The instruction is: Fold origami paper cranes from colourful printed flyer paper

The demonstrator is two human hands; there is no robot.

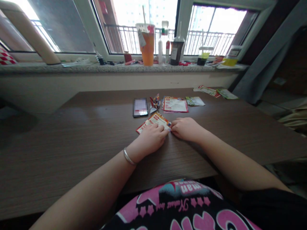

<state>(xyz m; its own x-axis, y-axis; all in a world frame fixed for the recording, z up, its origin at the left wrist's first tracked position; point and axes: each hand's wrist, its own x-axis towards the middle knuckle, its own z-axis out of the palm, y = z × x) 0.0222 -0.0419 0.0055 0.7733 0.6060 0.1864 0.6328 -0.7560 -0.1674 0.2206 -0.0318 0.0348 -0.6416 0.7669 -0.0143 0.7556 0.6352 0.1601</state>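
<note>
A printed paper leaflet (155, 118) with a red and orange border lies slanted on the brown table, partly covered by my fingers. My left hand (153, 135), with a silver bangle at the wrist, presses on its lower part, fingers curled. At the leaflet's right corner, my right hand (185, 128) pinches the edge between thumb and fingers. Just beyond, a folded paper piece (154, 103) in similar colours stands beside a phone (140, 107). A stack of like leaflets (175, 104) rests to the right of it.
Green-and-white papers (195, 101) lie right of the stack, with more leaflets (211, 91) at the table's far right edge. Along the windowsill (115, 67) stand a tall orange drink cup (146, 44), a clear bottle (163, 44), a dark cup (177, 51) and a yellow container (231, 59).
</note>
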